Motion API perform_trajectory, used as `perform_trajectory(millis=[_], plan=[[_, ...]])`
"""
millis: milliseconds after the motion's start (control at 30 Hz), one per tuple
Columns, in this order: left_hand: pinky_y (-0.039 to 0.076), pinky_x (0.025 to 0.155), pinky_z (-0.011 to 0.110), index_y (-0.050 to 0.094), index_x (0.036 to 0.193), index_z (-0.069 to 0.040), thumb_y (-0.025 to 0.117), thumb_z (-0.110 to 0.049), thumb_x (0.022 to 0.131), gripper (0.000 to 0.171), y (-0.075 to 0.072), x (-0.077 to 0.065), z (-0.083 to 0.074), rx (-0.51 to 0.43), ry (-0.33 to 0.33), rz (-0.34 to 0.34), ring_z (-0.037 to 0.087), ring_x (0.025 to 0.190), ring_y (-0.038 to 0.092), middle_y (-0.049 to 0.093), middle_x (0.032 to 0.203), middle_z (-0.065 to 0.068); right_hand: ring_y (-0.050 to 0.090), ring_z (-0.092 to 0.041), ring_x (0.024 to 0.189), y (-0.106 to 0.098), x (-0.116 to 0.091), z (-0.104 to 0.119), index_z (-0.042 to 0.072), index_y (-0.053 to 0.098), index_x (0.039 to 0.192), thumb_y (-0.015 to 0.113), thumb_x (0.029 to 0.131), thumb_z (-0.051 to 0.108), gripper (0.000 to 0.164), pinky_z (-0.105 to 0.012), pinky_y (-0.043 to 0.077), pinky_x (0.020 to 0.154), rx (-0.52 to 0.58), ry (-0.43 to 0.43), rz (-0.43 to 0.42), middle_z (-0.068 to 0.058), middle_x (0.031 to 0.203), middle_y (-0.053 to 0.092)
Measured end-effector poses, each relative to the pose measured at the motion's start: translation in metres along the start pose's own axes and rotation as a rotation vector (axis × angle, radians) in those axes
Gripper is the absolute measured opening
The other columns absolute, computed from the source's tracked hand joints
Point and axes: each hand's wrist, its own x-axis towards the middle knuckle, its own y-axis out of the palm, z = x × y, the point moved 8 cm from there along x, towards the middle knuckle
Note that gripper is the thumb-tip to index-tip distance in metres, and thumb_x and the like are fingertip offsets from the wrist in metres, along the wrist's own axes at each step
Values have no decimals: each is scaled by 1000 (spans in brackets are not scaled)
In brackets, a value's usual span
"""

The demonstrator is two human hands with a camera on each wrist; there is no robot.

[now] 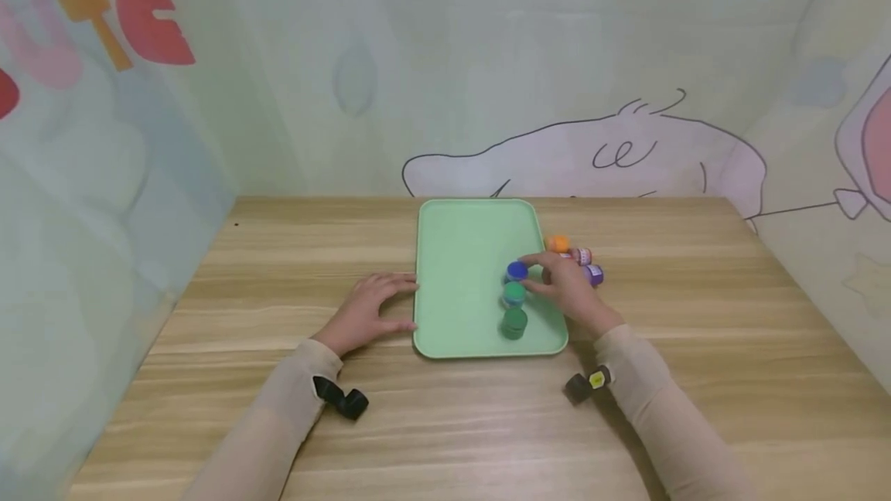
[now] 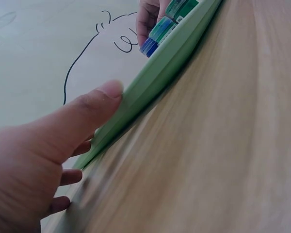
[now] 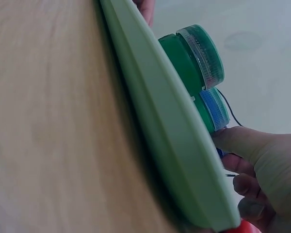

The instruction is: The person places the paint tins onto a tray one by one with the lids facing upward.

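My right hand (image 1: 572, 290) reaches over the right side of a pale green tray (image 1: 459, 253). Its thumb and forefinger pinch a small blue-lidded jar (image 1: 517, 272) standing on the tray. Nearer to me, a jar with a lighter green lid (image 1: 513, 294) and a dark green jar (image 1: 514, 323) continue the same row. At the tray's left edge my left hand (image 1: 369, 308) has its thumb and fingers spread, fingertips right at the rim. In the left wrist view, the left thumb (image 2: 99, 99) lies against the tray's side wall.
Just right of the tray, partly behind my right hand, lie an orange jar (image 1: 558, 243), a purple jar (image 1: 593, 275) and a small jar with a pale label (image 1: 582, 256). The wooden table (image 1: 313, 246) meets a printed wall cloth (image 1: 313, 99) at the back.
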Motion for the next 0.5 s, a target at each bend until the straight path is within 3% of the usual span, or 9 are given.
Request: perform_trajectory(millis=[167, 400, 500], plan=[[26, 113, 58, 56, 135, -14, 76, -42, 79, 66, -1, -2, 0, 2, 4, -9, 33, 135, 42, 51, 144, 7, 48, -16, 73, -1, 1, 3, 7, 64, 122, 72, 86, 17, 39, -25, 41, 63, -12, -24, -4, -6, 87, 61], [26, 113, 59, 55, 135, -14, 75, -43, 79, 66, -2, -2, -1, 17, 6, -8, 34, 135, 42, 51, 144, 7, 50, -19, 84, -7, 0, 2, 5, 63, 122, 72, 86, 18, 40, -29, 43, 75, -6, -33, -5, -10, 110, 66], [25, 114, 58, 55, 135, -14, 75, -43, 80, 66, 0, -1, 0, 11, 1, -2, 33, 136, 42, 51, 145, 7, 49, -20, 84, -9, -1, 1, 4, 63, 122, 72, 86, 17, 39, -29, 43, 74, 1, -29, -5, -10, 109, 66]])
